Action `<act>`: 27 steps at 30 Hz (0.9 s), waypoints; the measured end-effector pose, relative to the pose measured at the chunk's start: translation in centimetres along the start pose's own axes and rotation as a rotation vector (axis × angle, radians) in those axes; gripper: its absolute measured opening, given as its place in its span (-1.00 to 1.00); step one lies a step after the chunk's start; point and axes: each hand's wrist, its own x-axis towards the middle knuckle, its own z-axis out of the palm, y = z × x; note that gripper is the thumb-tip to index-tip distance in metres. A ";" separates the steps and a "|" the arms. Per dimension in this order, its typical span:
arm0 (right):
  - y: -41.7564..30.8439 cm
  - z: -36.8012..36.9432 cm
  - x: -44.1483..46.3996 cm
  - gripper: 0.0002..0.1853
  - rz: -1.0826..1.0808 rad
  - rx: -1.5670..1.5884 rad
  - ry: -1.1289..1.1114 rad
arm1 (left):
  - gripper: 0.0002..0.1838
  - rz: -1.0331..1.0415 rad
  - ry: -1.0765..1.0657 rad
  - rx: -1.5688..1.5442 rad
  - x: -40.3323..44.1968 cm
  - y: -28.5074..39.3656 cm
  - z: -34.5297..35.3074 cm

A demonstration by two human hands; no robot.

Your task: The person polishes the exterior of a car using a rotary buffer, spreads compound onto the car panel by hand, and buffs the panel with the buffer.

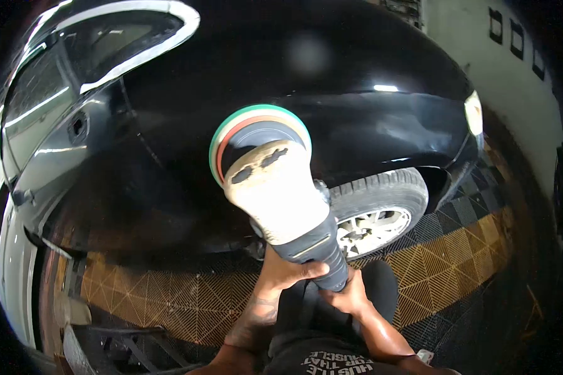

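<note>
from my remote station i took the polisher [288, 203] as landmark and inspected outward from the camera. nearest, below the polisher, were a dark shirt [306, 347] with pale lettering and dark trousers [381, 287]. the right hand [350, 294] was wrapped about the rear end of the polisher's black handle [313, 245]. the left hand [291, 272] was gripping the same handle farther up, from its left side, with the thumb laid across it. i recorded both hands as closed on the tool, neither one free.

the polisher was held at a slant in front of the body, its pale, worn housing leading up to a round pad [256, 114] of green, white and orange layers. a dark slatted item [106, 344], not identified, was noted to the lower left of the polisher.

beyond the pad lay the side of a black car [244, 81]; i could not tell whether the pad's face touched the paint. a wheel [388, 222] with pale spokes stood just right of the polisher. ribbed floor tiles [450, 269], yellowish and dark, showed on both sides of it.

farther off, a headlight [474, 114] sat well to the polisher's right, and a white-bordered side window [116, 40] to its upper left. farthest, to its upper right, rose a pale wall [481, 72] bearing dark rectangular shapes [517, 39].
</note>
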 end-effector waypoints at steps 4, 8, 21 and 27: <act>1.6 -1.4 -2.3 -0.65 0.036 0.077 0.017 | 0.03 -0.047 -0.305 -0.290 2.6 -0.7 2.7; 0.2 -2.9 -3.3 -0.67 0.108 0.142 0.027 | -0.04 -0.037 -0.280 -0.275 2.5 -1.8 4.2; 0.7 -5.4 -2.0 -0.48 -0.204 -0.036 -0.105 | -0.08 0.014 -0.190 -0.345 2.4 -0.4 5.9; 0.8 -9.0 -4.2 -0.66 0.107 0.067 0.069 | -0.28 -0.010 -0.236 -0.224 5.4 -1.7 11.2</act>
